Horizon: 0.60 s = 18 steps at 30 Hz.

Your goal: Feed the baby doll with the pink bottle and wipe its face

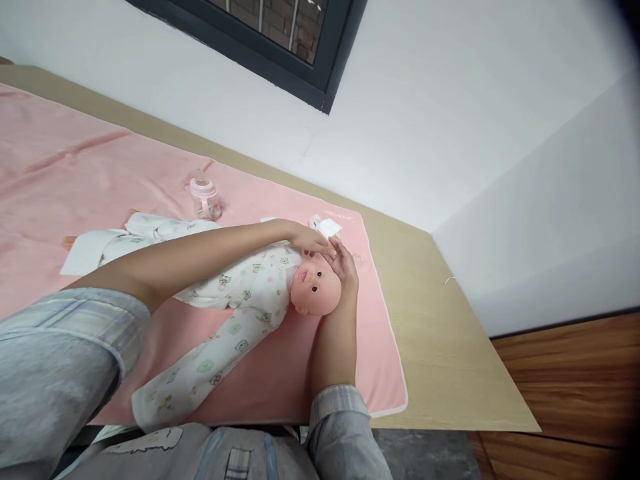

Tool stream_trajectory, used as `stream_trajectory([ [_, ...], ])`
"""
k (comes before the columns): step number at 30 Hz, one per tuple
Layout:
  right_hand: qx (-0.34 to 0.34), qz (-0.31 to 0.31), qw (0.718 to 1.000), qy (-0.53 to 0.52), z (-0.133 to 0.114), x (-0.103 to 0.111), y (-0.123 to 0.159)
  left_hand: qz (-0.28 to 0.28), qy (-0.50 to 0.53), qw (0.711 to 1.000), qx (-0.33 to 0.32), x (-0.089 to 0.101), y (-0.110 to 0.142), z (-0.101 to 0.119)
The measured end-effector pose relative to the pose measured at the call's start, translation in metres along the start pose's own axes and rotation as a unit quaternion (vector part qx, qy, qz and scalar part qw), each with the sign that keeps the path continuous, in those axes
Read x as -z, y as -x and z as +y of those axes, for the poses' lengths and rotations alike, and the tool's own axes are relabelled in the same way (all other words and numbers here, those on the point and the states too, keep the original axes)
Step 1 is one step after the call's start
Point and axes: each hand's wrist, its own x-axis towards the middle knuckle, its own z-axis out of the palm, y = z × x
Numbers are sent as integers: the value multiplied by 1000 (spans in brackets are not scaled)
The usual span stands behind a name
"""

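Observation:
A baby doll [316,297] lies on its back on a pink blanket [280,373], dressed in a white outfit with small printed animals [235,280]. My left hand [313,241] reaches across the doll's chest to the far side of its head, fingers bent down. There it meets my right hand [346,261], which curls around the top of the head with its fingertips against those of the left. Anything pinched between them is too small or hidden to make out. Small reddish doll fingers show beneath my left hand.
A pink-lidded baby bottle [204,197] stands on the blanket beyond the doll's legs. Just behind my hands lies a small white packet or box [329,227]. The wooden tabletop [425,320] ends at right; a white wall [390,133] and a dark-framed window [320,87] rise behind.

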Motion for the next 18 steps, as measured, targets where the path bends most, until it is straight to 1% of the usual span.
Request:
stream_trajectory([
  [2,-4,7,999,-35,2,2,-1,4,-23,1000,-8,8,16,-3],
  [4,6,13,998,-64,2,3,-1,17,-54,998,-15,15,34,-6],
  [8,59,41,990,-117,2,3,-4,76,-115,989,-50,20,65,-8],
  [11,90,68,985,-130,0,2,-5,117,-124,983,-75,17,85,-4],
  [15,144,99,979,-103,-6,2,-4,175,-116,975,-71,8,110,9],
  [16,153,94,979,-92,-9,2,-3,184,-112,974,-68,5,115,11],
  [18,161,62,983,-66,-15,3,1,194,-103,974,-61,1,122,13],
])
